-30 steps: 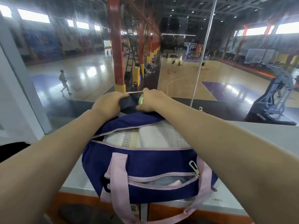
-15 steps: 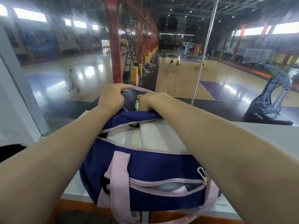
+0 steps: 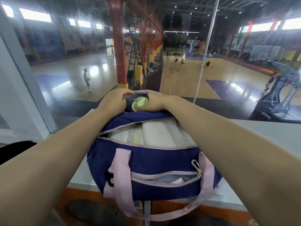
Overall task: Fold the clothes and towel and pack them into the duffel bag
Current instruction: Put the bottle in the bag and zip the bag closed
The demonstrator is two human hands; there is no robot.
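Reaching across a navy duffel bag [image 3: 151, 162] that sits on a pale desk [image 3: 267, 136] beside a glass wall, a person works at the bag's far end in the head view. The left hand [image 3: 114, 100] grips the dark fabric of the far pocket, fingers [image 3: 125, 92] curled over its pink-piped edge; the right hand [image 3: 154, 102] curls round a green, white-seamed round object [image 3: 140, 103] at the pocket's mouth (whether a ball or rolled cloth cannot be told). Folded pale towel and clothes [image 3: 151, 136] lie inside the open main compartment. The bag looks soft and slack, likely to sag if lifted by one end; the pink strap [image 3: 122, 173] is probably the surest hold. The cloth looks light and easily compressed.
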